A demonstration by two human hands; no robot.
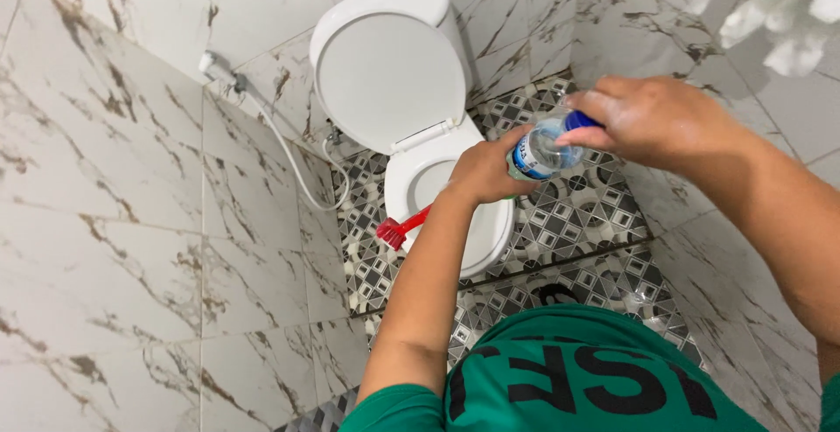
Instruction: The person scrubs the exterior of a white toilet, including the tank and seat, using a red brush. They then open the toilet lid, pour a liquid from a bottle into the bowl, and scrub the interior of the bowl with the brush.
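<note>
My left hand (483,170) grips a clear plastic bottle (535,152) with a blue and white label, held on its side above the toilet bowl. A red brush (398,229) pokes out below that hand; its handle runs under the wrist, and I cannot tell how it is held. My right hand (647,121) pinches the bottle's blue cap (579,121) at the neck end. The white toilet (420,91) stands below with its lid raised against the wall.
Marble-look tiled walls close in on the left and right. A white spray hose (289,156) hangs from a wall fitting left of the toilet. The patterned grey floor (577,213) has a step and a dark drain (553,294) near my green shirt.
</note>
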